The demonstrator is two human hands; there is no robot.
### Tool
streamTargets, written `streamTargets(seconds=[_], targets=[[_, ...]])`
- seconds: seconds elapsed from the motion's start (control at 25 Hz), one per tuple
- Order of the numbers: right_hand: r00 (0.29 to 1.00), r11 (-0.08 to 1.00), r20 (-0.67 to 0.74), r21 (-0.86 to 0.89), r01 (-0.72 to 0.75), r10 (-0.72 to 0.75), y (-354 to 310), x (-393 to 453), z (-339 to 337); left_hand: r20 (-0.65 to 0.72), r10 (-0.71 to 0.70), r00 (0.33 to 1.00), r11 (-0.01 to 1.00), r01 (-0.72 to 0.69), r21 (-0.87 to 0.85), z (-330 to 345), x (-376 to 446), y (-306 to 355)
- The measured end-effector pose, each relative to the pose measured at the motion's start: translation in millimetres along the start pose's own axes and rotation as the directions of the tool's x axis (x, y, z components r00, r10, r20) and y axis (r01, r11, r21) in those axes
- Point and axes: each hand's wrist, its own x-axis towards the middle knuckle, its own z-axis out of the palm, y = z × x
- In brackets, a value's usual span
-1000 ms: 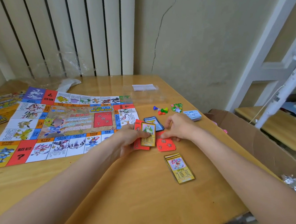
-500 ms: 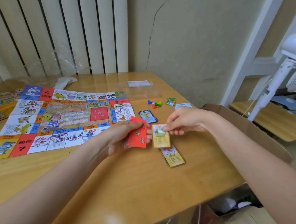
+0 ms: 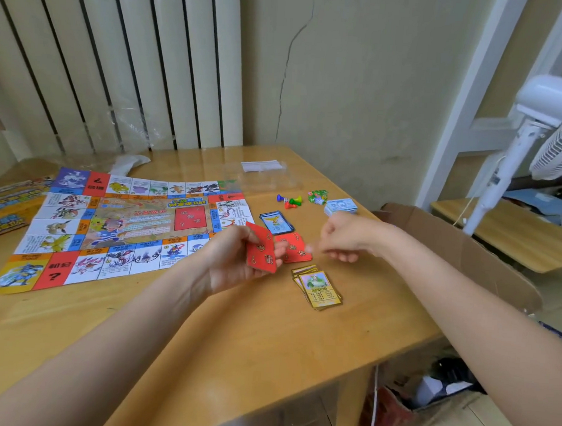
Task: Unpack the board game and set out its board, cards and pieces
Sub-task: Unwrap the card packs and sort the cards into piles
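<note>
The colourful game board (image 3: pixel 117 232) lies unfolded on the left of the wooden table (image 3: pixel 232 341). My left hand (image 3: pixel 237 259) grips a stack of red cards (image 3: pixel 261 251) just right of the board. My right hand (image 3: pixel 347 238) hovers over the table with fingers loosely curled, blurred, holding nothing I can see. Under it lies a red card pile (image 3: pixel 299 248). A small pile of yellow cards (image 3: pixel 319 289) sits nearer me. Blue cards (image 3: pixel 277 222), coloured pawns (image 3: pixel 290 201), green tokens (image 3: pixel 318 196) and a stack of play money (image 3: pixel 341 206) lie farther back.
The game box (image 3: pixel 3 209) lies at the far left. Clear plastic wrapping (image 3: pixel 262 173) sits at the table's back. An open cardboard box (image 3: pixel 467 257) stands off the right edge, with a white fan (image 3: pixel 541 130) behind it. The table edge runs close on the right.
My right hand laid the yellow card onto the yellow pile and pulled back up toward the red cards. The left hand kept its red stack, tilting it slightly.
</note>
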Motion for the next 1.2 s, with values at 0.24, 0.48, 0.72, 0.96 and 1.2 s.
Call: streamTargets(seconds=[0.24, 0.48, 0.72, 0.96, 1.2], targets=[[0.973, 0.826, -0.113, 0.514, 0.230, -0.201, -21.2, 12.3, 13.4, 0.044, 0.167, 0.985, 0.975, -0.171, 0.140, 3.4, 5.3, 5.1], [0.959, 0.772, -0.252, 0.583, 0.256, -0.127, -16.2, 25.0, 8.5, 0.123, 0.215, 0.969, 0.973, -0.223, 0.055, -6.3, 6.6, 9.4], [0.965, 0.780, -0.239, 0.582, 0.231, -0.107, -23.2, 21.9, 9.5, -0.009, 0.309, 0.951, 0.944, -0.305, 0.128, -8.7, 8.9, 6.8], [0.975, 0.743, -0.181, 0.634, 0.214, -0.127, -23.3, 15.4, -3.9, -0.098, 0.322, 0.942, 0.944, -0.312, 0.105, -15.8, 8.0, 17.0], [0.985, 0.625, -0.167, 0.766, 0.151, -0.033, -24.4, 26.6, 2.2, -0.061, 0.291, 0.955, 0.937, -0.271, 0.221, -4.6, 11.2, 17.9]])
